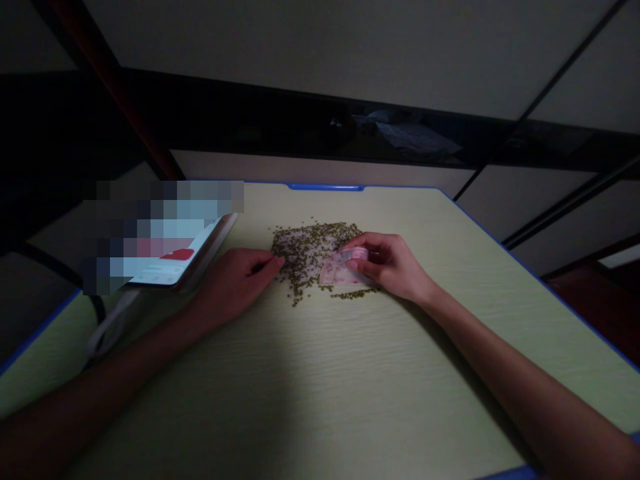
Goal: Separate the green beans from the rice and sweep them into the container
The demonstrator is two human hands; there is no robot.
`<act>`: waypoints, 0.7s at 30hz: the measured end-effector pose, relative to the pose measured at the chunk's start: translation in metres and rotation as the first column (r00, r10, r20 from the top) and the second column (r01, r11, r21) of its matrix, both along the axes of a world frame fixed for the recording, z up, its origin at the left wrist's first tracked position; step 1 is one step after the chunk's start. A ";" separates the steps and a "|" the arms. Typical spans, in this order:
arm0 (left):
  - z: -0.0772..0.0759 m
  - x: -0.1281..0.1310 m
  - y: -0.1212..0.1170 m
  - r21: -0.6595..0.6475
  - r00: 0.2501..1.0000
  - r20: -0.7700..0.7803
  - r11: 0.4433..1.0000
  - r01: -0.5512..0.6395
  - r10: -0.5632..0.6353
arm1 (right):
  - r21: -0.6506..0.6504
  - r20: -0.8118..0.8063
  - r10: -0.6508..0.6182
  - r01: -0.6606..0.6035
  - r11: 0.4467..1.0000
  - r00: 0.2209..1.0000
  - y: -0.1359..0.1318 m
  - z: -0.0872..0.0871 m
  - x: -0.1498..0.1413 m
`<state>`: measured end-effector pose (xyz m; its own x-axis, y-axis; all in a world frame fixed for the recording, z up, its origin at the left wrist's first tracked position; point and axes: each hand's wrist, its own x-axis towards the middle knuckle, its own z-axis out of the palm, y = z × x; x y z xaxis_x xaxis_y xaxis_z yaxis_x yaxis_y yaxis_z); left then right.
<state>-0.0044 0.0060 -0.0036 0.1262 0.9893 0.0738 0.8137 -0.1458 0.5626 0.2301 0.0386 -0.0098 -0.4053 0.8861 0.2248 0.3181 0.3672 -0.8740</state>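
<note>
A heap of small green beans mixed with pale grains (307, 250) lies on the light green table (350, 373). My left hand (235, 283) rests on the table at the heap's left edge, fingers curled with the fingertips touching the beans. My right hand (393, 263) sits at the heap's right side and pinches a small clear plastic bag (345, 267) with a pinkish tint, held low over the table against the beans.
A lit phone (175, 263) lies propped at the left of the table, with a white cable (107, 330) running off toward the left edge. The table has a blue rim (325, 187). Dark window frames and walls stand behind it.
</note>
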 end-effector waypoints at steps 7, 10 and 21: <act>-0.001 0.001 0.001 0.029 1.000 -0.006 1.000 0.005 -0.005 | -0.026 -0.031 -0.029 0.028 0.999 0.999 -0.003 -0.001 -0.003; -0.002 0.001 0.002 0.028 1.000 -0.005 1.000 -0.003 0.004 | -0.018 -0.035 -0.052 0.052 0.998 0.998 -0.003 -0.001 -0.005; -0.002 0.000 0.002 0.024 1.000 -0.011 1.000 -0.006 0.006 | -0.042 -0.059 -0.002 -0.001 0.999 0.998 -0.002 -0.002 -0.005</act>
<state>-0.0044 0.0075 -0.0058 0.1213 0.9880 0.0955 0.8211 -0.1539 0.5497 0.2252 0.0370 -0.0121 -0.3921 0.8955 0.2105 0.2660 0.3294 -0.9059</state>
